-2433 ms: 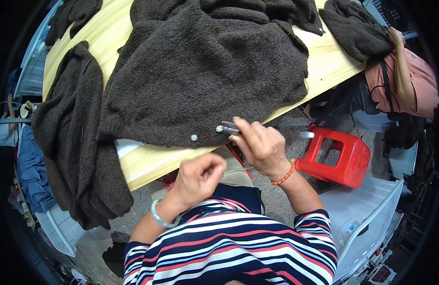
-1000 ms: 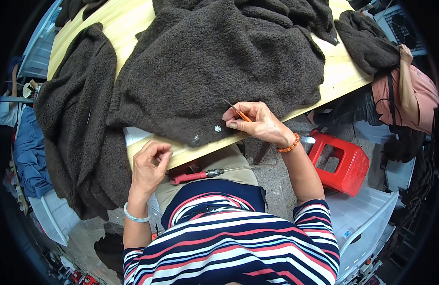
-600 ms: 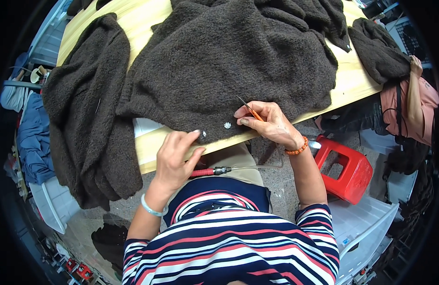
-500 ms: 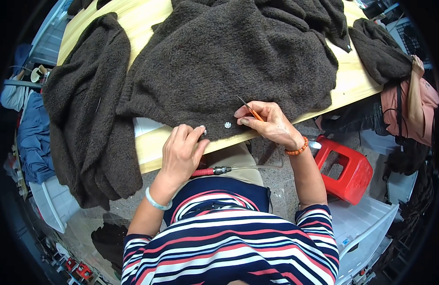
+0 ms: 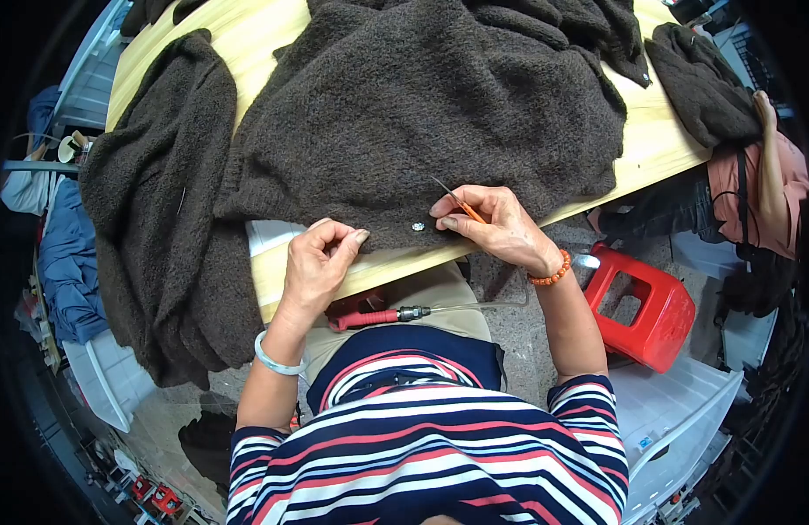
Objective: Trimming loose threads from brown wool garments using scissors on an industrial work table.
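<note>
A dark brown knitted garment [image 5: 422, 114] lies spread over the table, its lower edge along the table's near side. At that edge my left hand [image 5: 321, 261] is closed, thumb and fingers pinching the hem left of a shiny, stone-set button [image 5: 418, 227]. Just right of the button, my right hand [image 5: 501, 232] grips a slim orange tool [image 5: 466, 208] with a thin dark pointed tip directed up and left over the knit. Whether the tool has one prong or two cannot be made out. My right fingertips touch or hover close to the fabric.
Another brown knit piece [image 5: 159, 192] hangs over the table's left end. A red-handled air tool with a hose [image 5: 369, 318] lies across my lap. A red stool [image 5: 658, 319] stands at right, near another person [image 5: 755, 197] handling brown knit. Pale wood table [image 5: 658, 131] shows between garments.
My left hand has shifted left along the hem, away from a second shiny spot that was by its fingertips. The right hand and orange tool have hardly moved.
</note>
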Demonstrator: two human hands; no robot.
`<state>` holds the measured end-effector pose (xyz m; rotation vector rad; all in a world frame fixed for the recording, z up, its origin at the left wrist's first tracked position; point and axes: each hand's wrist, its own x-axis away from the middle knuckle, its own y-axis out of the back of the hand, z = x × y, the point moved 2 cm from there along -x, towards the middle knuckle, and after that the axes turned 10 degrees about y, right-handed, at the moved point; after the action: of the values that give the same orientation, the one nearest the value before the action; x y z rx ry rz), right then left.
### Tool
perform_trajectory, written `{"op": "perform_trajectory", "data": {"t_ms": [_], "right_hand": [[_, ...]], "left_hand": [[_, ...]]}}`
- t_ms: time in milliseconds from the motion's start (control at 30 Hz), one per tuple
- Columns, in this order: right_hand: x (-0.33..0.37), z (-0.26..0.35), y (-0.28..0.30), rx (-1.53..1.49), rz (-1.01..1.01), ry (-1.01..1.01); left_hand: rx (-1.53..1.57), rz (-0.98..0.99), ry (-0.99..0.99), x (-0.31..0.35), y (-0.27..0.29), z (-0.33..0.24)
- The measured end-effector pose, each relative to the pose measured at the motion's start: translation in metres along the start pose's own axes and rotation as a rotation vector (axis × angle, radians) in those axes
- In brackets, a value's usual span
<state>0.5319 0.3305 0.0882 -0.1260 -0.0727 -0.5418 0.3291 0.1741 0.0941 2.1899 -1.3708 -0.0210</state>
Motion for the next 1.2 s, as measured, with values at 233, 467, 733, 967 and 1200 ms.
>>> {"op": "perform_trajectory", "data": {"t_ms": [233,467,733,967,1200], "right_hand": [[0.002,0.001,-0.002,0.117,-0.020,0.018],[0.012,0.011,-0.047,0.769,-0.105,0.356],[-0.023,-0.009,-0.084,0.796,-0.057,0.306],[-0.022,0.000,-0.058,0.082,0.105,0.080],[-0.019,-0.006,-0.050,-0.050,0.060,0.021]], "left_hand": [[0.003,-0.051,0.050,0.007,-0.002,-0.007],[0.153,-0.114,0.239,0.030,0.014,0.019],[0.475,0.049,0.183,0.019,0.004,0.012],[1.021,0.268,0.394,0.019,0.006,-0.002],[1.209,0.314,0.446,0.023,0.011,-0.001]]}}
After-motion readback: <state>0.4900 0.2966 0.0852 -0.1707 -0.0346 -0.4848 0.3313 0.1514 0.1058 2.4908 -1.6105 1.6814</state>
